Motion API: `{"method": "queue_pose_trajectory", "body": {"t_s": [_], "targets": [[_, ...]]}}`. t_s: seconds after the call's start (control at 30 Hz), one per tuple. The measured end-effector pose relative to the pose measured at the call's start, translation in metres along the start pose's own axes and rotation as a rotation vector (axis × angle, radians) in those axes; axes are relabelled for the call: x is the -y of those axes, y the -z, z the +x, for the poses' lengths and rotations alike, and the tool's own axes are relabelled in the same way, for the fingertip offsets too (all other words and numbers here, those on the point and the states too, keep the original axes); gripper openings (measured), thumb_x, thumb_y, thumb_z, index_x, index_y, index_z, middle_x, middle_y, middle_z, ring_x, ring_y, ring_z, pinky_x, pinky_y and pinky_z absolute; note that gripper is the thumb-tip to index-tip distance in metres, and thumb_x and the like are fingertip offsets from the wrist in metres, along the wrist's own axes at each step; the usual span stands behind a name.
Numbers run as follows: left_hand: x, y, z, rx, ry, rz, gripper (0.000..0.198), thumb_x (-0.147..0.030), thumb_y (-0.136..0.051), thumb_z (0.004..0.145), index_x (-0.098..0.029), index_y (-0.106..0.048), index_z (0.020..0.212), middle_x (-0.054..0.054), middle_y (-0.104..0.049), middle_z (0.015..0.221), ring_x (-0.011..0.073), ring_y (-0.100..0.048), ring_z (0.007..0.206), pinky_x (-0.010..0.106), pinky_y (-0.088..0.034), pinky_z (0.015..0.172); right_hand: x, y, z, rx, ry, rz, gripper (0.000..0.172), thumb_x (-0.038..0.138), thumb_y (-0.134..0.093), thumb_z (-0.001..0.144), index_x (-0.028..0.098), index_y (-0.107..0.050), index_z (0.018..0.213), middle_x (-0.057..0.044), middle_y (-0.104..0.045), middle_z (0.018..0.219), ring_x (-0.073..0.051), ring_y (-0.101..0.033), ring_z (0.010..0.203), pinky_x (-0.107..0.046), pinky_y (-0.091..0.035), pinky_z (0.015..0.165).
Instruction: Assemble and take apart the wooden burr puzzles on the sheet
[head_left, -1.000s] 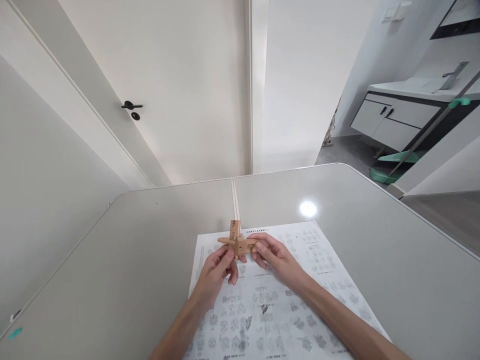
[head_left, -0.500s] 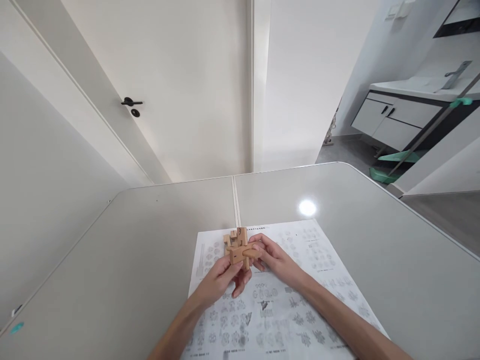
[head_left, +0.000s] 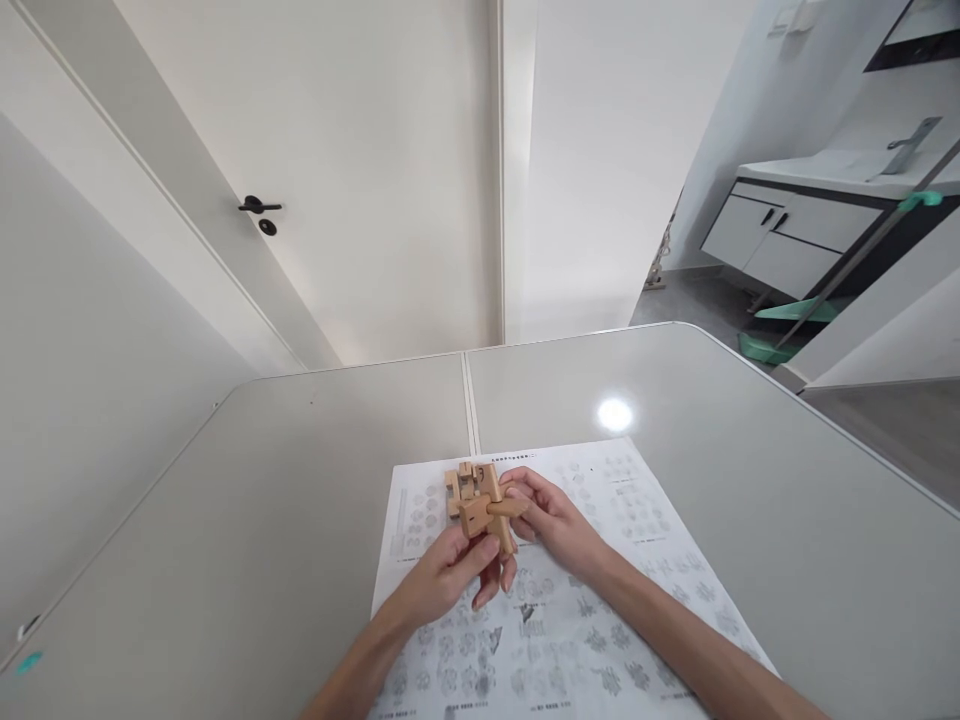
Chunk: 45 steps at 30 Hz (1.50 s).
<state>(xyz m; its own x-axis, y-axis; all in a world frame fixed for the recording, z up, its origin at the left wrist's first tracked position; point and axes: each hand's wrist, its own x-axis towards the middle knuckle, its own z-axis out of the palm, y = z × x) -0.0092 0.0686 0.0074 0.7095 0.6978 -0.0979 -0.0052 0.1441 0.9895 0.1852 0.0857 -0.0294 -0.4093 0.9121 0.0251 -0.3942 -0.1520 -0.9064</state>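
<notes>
A partly joined wooden interlocking puzzle of pale brown notched bars is held between both hands, just above a printed sheet. My left hand grips its lower bars from the left, thumb on top and the other fingers curled beneath. From the right, the thumb and fingers of my right hand pinch around a bar that points rightward; its exact grip is partly hidden. One upright bar carries a dark mark. Just behind the puzzle are more notched wooden pieces, partly covered by it.
The sheet bears rows of grey diagrams and lies on a pale grey table with a seam down the middle. A closed door stands beyond the far edge. At right are a sink cabinet and a green dustpan.
The puzzle has tilted, its upright bars now leaning with the lower end toward the right. My left hand has shifted slightly down and right, while the right hand stays nearly in place.
</notes>
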Motion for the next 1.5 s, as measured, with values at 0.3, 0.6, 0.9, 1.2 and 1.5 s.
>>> {"method": "queue_pose_trajectory", "body": {"t_s": [0.3, 0.6, 0.9, 1.2, 1.5], "targets": [[0.008, 0.001, 0.001, -0.005, 0.032, -0.078, 0.034, -0.048, -0.048, 0.106, -0.016, -0.058, 0.105, 0.003, -0.065, 0.076, 0.0058, -0.048, 0.047, 0.022, -0.041, 0.051, 0.004, 0.001, 0.0, -0.021, 0.0, -0.013, 0.035, 0.055, -0.063, 0.097, 0.021, -0.062, 0.107, 0.009, -0.039, 0.059, -0.01, -0.028, 0.051, -0.027, -0.02, 0.052], [0.012, -0.013, 0.003, -0.116, 0.145, 0.02, 0.038, -0.055, -0.049, 0.103, -0.017, -0.058, 0.104, 0.001, -0.065, 0.076, 0.0068, -0.056, 0.042, 0.02, -0.041, 0.044, 0.012, 0.015, 0.007, -0.331, 0.05, -0.128, 0.039, 0.059, -0.06, 0.096, 0.02, -0.064, 0.104, 0.007, -0.045, 0.06, -0.012, -0.034, 0.052, -0.027, -0.028, 0.053], [0.009, -0.009, -0.003, -0.398, -0.088, 0.473, 0.029, -0.04, -0.049, 0.105, -0.019, -0.062, 0.089, -0.002, -0.058, 0.065, 0.0112, -0.049, 0.055, 0.025, -0.042, 0.056, 0.023, 0.06, 0.009, -0.884, 0.17, -0.538, 0.036, 0.056, -0.052, 0.098, 0.022, -0.063, 0.1, -0.005, -0.07, 0.089, -0.023, -0.063, 0.08, -0.032, -0.045, 0.07], [0.024, 0.013, 0.002, -0.699, -0.237, 1.082, 0.025, -0.031, -0.061, 0.098, -0.027, -0.056, 0.123, 0.008, -0.055, 0.138, 0.0295, -0.046, 0.133, 0.05, -0.046, 0.108, 0.026, 0.072, 0.006, -1.002, 0.154, -0.927, 0.039, 0.053, -0.04, 0.102, 0.022, -0.061, 0.096, -0.005, -0.072, 0.076, -0.022, -0.058, 0.062, -0.033, -0.041, 0.065], [0.031, 0.027, 0.006, -0.584, -0.093, 1.079, 0.062, -0.037, -0.064, 0.096, -0.034, -0.033, 0.151, 0.007, -0.038, 0.162, 0.0321, -0.03, 0.153, 0.055, -0.033, 0.122, 0.027, 0.074, 0.006, -0.951, 0.195, -0.928, 0.04, 0.056, -0.047, 0.099, 0.02, -0.063, 0.097, -0.006, -0.073, 0.079, -0.02, -0.057, 0.061, -0.033, -0.045, 0.067]]}}
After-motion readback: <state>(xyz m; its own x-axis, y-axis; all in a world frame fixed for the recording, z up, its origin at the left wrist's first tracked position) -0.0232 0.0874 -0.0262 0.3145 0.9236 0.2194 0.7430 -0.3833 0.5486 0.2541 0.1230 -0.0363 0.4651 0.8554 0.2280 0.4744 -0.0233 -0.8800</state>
